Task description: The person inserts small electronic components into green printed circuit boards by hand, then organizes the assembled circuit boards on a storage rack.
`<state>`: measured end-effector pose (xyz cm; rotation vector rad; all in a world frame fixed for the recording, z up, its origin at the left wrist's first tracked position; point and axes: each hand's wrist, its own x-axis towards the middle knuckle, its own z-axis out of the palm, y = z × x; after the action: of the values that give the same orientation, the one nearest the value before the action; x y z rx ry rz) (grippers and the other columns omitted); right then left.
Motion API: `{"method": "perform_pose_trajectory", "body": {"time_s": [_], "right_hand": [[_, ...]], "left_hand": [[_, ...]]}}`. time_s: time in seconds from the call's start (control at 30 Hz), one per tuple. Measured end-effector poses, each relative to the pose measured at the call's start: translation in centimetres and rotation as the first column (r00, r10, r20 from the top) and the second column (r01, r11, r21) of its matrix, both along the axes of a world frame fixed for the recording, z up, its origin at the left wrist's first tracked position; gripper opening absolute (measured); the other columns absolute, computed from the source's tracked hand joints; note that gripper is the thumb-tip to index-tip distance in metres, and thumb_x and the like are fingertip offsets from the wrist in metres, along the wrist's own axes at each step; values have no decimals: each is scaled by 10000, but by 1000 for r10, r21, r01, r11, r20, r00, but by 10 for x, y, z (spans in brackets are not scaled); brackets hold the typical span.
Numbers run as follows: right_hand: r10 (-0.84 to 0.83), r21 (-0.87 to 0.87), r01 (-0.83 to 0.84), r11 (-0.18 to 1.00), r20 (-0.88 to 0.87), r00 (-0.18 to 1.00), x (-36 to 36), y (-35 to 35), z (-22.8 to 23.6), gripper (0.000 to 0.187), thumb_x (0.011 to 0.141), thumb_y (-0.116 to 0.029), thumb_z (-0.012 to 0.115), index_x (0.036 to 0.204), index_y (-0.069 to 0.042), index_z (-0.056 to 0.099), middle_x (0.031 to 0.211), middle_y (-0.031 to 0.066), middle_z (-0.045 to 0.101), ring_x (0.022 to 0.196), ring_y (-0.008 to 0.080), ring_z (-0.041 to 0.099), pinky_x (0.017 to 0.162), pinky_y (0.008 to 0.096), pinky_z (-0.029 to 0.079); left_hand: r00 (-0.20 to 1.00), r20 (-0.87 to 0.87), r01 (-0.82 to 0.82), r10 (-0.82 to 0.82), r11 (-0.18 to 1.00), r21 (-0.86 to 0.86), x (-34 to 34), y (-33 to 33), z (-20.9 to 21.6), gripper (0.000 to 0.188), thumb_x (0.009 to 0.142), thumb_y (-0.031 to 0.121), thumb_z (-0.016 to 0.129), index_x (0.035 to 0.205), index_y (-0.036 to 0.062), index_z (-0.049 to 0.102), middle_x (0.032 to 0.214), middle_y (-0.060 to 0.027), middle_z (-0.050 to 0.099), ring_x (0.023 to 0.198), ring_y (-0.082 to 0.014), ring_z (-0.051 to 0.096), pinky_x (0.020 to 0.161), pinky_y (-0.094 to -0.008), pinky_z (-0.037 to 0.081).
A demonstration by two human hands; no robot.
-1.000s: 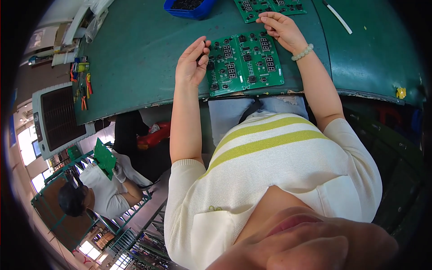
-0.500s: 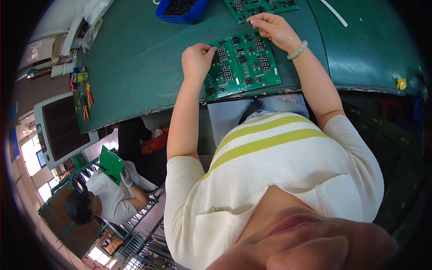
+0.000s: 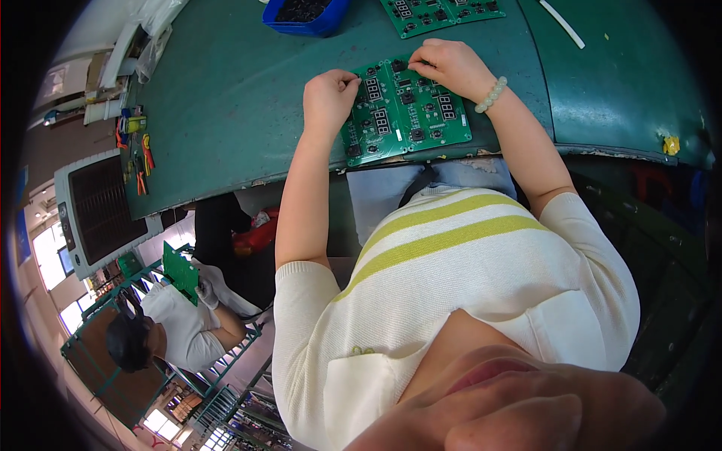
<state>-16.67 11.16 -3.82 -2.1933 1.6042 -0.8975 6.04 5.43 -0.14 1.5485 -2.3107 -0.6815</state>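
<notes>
A green circuit board (image 3: pixel 391 149) with black-and-white digit displays and small black parts lies at the table's near edge. My left hand (image 3: pixel 328 99) is at its far left corner, thumb and fingers pinched together beside a digit display (image 3: pixel 372 89). What that pinch holds, if anything, is too small to tell. Over the far right part of the board, my right hand (image 3: pixel 455 69) pinches close to a square black part (image 3: pixel 398 66); anything between its fingertips is hidden. This hand covers some of the board's far right corner.
A blue bin (image 3: pixel 308 22) of small black parts stands at the far side, near more green boards (image 3: pixel 436 13). A white tube (image 3: pixel 562 23) lies far right, pliers (image 3: pixel 147 152) at the left. Lower left, a seated co-worker (image 3: pixel 177 323) holds a green board (image 3: pixel 180 272).
My right hand has come down and nearer from beside the far boards, and its fingertips are now over the board before me. My left hand has hardly moved.
</notes>
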Motion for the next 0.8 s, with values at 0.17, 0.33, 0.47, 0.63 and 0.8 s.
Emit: {"method": "perform_pose_trajectory", "body": {"time_s": [0.17, 0.33, 0.47, 0.63, 0.8], "right_hand": [[-6, -124, -3, 992, -72, 997, 2, 0, 1, 131, 788, -190, 599, 832, -70, 625, 736, 61, 559, 686, 241, 573, 595, 350, 461], [-9, -52, 1, 999, -154, 988, 8, 0, 5, 133, 792, -199, 590, 838, -90, 650, 758, 62, 570, 718, 252, 588, 629, 362, 476], [-28, 41, 39, 998, -243, 970, 10, 2, 12, 134, 799, -202, 578, 843, -111, 666, 783, 62, 579, 748, 252, 602, 662, 370, 492], [-38, -12, 36, 999, -191, 981, 10, 5, 7, 140, 791, -187, 577, 852, -97, 664, 797, 69, 585, 755, 253, 604, 668, 373, 496], [-65, 8, 68, 998, -201, 977, 13, 4, 11, 143, 787, -158, 567, 858, -75, 659, 823, 80, 604, 779, 262, 607, 687, 370, 499]], "left_hand": [[997, 8, 80, -80, 995, -57, 2, -2, -9, 135, 725, 148, 633, 811, 53, 677, 650, -117, 613, 626, -270, 605, 591, -357, 477], [958, 142, 281, -249, 916, -288, 4, -1, -6, 146, 774, 138, 614, 834, 16, 669, 697, -76, 613, 629, -145, 565, 590, -233, 440], [771, -521, -136, 367, 893, 428, 22, -8, -4, 239, 849, 170, 495, 860, -29, 626, 700, -28, 551, 583, -100, 446, 490, -238, 356], [289, -656, 121, 697, 654, 747, 45, 5, -3, 295, 879, 98, 412, 1095, -93, 474, 817, -78, 516, 637, -102, 427, 485, -220, 318], [273, -636, 201, 722, 603, 772, 53, 17, -10, 265, 904, 109, 479, 1095, -74, 502, 801, -78, 526, 616, -90, 412, 476, -194, 313]]}}
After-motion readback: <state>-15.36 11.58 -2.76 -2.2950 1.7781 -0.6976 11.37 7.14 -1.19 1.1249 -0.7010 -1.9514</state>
